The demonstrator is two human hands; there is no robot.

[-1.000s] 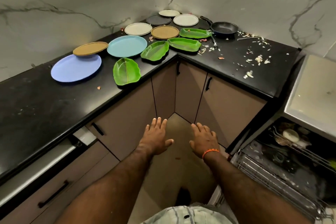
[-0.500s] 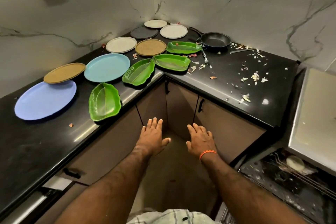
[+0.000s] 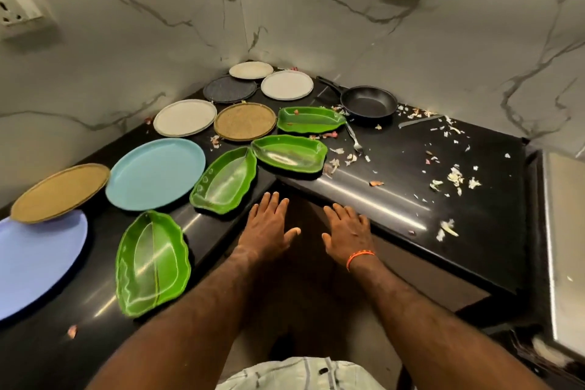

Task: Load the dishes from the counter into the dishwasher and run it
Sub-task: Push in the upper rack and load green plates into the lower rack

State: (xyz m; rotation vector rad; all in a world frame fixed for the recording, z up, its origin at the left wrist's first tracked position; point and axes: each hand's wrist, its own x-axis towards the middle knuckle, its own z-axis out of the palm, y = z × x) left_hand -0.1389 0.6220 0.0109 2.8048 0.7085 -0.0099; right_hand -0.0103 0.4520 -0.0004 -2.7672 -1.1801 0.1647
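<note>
At the inner corner of the black stone counter (image 3: 395, 209) both hands hover palm down with nothing in them. The left hand (image 3: 267, 225) has its fingers straight and slightly fanned, and the right hand (image 3: 346, 229), with an orange band at the wrist, matches it. They sit side by side, a gap between them.

The nearest dish is the glossy green leaf-shaped plastic tray (image 3: 225, 181), just ahead and to the left of the left hand's fingertips. Its long axis runs diagonally, from the near left up towards the far right, so its near edge is angled to that hand. The left hand is clearly the closer one, and I'd judge it the natural hand for the first pick.

A second green leaf tray (image 3: 289, 153) lies straight ahead of the hands, its long axis across the corner, roughly equally reachable by either hand. A third (image 3: 152, 263) sits left of the left forearm, lengthwise along the counter edge. A fourth (image 3: 310, 119) lies further back.

Behind them are the large pale blue round plate (image 3: 155, 174), a lavender-blue plate (image 3: 34, 263) with a tan one (image 3: 60, 191) overlapping its edge, and smaller round plates towards the wall. The black frying pan (image 3: 368, 101) and a fork (image 3: 353, 138) are off to the right among scattered food scraps (image 3: 454, 176).

Nothing blocks the nearest tray. Only the dishwasher's edge (image 3: 563, 247) shows, at far right.
</note>
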